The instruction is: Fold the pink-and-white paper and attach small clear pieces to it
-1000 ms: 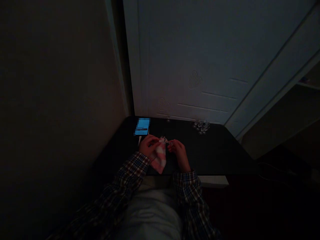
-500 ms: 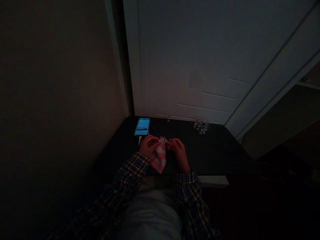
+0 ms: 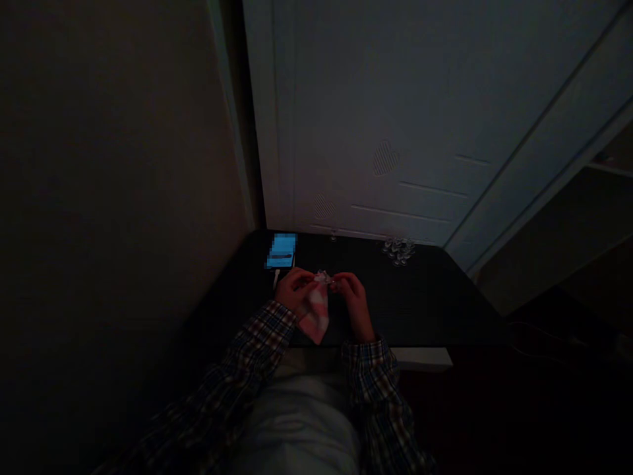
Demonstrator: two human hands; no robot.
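Observation:
My left hand (image 3: 295,289) is closed on a pink and white cloth (image 3: 315,315), which hangs down toward the table's front edge. At the top of the cloth, between my hands, sits a small clear, shiny piece (image 3: 322,276); the dim light hides its exact kind. The fingers of my right hand (image 3: 352,293) are pinched at the right side of this clear piece. What lies between those fingertips is too small and dark to name.
A lit phone (image 3: 281,251) with a white cable (image 3: 276,278) lies at the back left of the dark table (image 3: 420,303). Several small clear pieces (image 3: 398,251) are heaped at the back right, and a single clear piece (image 3: 333,235) stands near the white panel (image 3: 346,119).
My right hand's fingers have shifted very slightly around the clear piece. My left hand and the cloth have stayed nearly still.

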